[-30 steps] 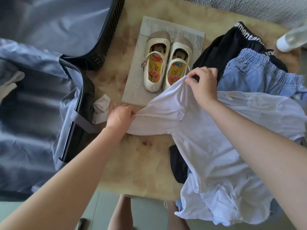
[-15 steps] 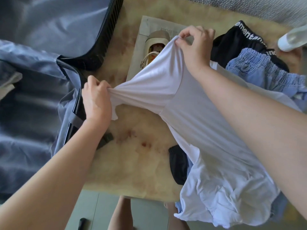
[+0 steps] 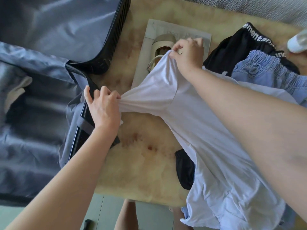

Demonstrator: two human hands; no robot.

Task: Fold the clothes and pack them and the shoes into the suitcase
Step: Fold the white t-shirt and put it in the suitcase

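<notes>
The open suitcase (image 3: 114,29) fills the left, and its black rim lies against the desk (image 3: 141,171). Right of the suitcase, a white shirt (image 3: 207,146) is pulled taut above the desk, with its hem hanging over the near edge. The left grip (image 3: 103,108) is clamped on a bunched end of the shirt just above the suitcase's rim. The right grip (image 3: 187,53), farther right and farther from the person, pinches the shirt's upper edge over the shoes (image 3: 162,45). Between the suitcase and the shirt's body there is a bare patch of desk.

A second ago both grips sat low on the desk and both shoes showed. Now the cloth is raised and stretched, and only one shoe's toe and strap show past it. The left grip has come closer to the suitcase.

The desk is pale yellow and mottled, with reddish stains. The shoes rest on a grey paper sheet (image 3: 157,27) right of the suitcase lid. Farther right lie a black garment (image 3: 235,50) with a lettered waistband, blue shorts (image 3: 262,70) and a white bottle (image 3: 297,44). Another dark piece (image 3: 184,170) shows from under the shirt. Grey-green floor (image 3: 103,211) shows below the desk's near edge.
</notes>
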